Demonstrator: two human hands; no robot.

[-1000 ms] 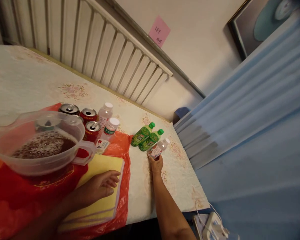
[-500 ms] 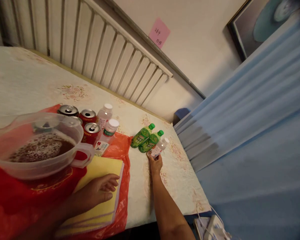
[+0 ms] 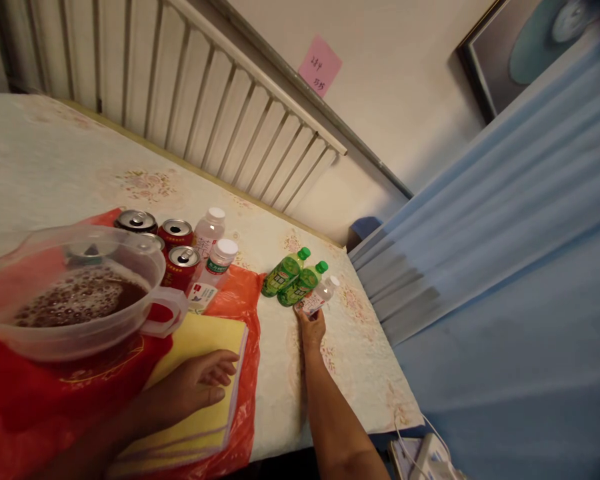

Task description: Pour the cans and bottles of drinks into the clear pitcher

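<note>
My right hand (image 3: 313,328) is closed around the lower part of a clear plastic bottle (image 3: 322,293) with a white cap, which stands beside two green-capped drink bottles (image 3: 283,272). My left hand (image 3: 205,380) rests over a stack of yellow paper (image 3: 195,337), fingers loosely curled and apart, with nothing in it. Left of that hand is a clear plastic jug (image 3: 163,313) holding dark, foamy liquid. Behind the jug are several drink cans (image 3: 182,261) and two clear white-capped bottles (image 3: 215,270).
A red plastic sheet (image 3: 247,393) lies under the paper on a flowered tablecloth (image 3: 280,373). A white radiator (image 3: 205,100) runs along the wall behind. To the right hang blue curtains (image 3: 505,333). At the lower right, a power strip (image 3: 433,450) with cables sits below the table edge.
Almost nothing differs. The view has shifted very slightly; both hands, the bottles and the jug keep their places.
</note>
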